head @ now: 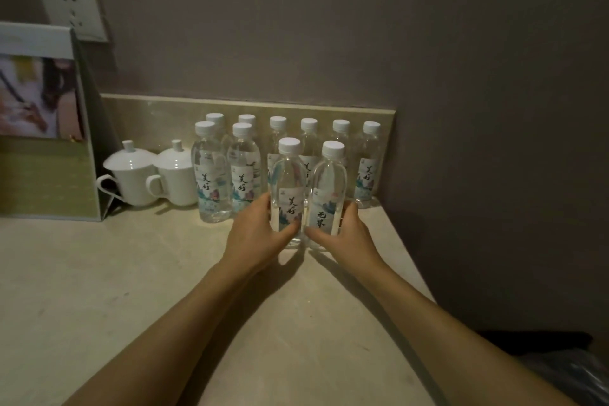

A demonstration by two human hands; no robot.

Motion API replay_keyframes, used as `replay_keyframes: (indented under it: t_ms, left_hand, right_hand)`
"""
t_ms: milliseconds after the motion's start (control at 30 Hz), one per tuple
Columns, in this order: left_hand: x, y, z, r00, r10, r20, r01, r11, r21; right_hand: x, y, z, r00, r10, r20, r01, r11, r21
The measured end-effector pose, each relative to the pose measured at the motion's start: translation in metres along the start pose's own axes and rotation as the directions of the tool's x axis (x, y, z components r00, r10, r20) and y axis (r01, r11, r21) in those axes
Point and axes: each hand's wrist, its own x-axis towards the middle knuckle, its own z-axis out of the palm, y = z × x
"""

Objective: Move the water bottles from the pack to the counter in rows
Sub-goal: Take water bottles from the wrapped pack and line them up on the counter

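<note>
Several clear water bottles with white caps stand on the beige counter [131, 273]. A back row [369, 158] runs along the low stone backsplash. In front of it, at the left, stand two more bottles [211, 175]. My left hand [257, 234] grips a bottle [288, 181] near its base. My right hand [342, 231] grips the bottle [329, 184] beside it. Both held bottles are upright, side by side, in front of the back row, bases at the counter. The pack is out of view.
Two white lidded cups [131, 175] stand left of the bottles. A tall printed card stand [43, 128] is at the far left, under a wall socket [72, 6]. The wall closes the counter's right side. Something dark lies at the lower right [560, 369].
</note>
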Motion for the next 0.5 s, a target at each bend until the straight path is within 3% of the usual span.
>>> replay_keyframes:
  t_ms: [100, 267, 500]
  left_hand:
    - [0.0, 0.002, -0.002, 1.0, -0.005, -0.011, 0.007, 0.987, 0.16]
    - [0.003, -0.006, 0.0, 0.997, -0.079, -0.021, 0.08, 0.996, 0.043]
    - [0.006, -0.013, 0.003, 0.994, -0.055, -0.09, 0.058, 0.998, 0.032]
  right_hand:
    - [0.003, -0.005, 0.005, 0.998, 0.0, -0.062, -0.011, 0.987, -0.161]
    - [0.009, 0.002, 0.009, 1.0, -0.012, -0.013, 0.012, 1.0, 0.015]
    - [0.017, -0.003, 0.021, 0.998, -0.012, -0.059, 0.011, 1.0, -0.026]
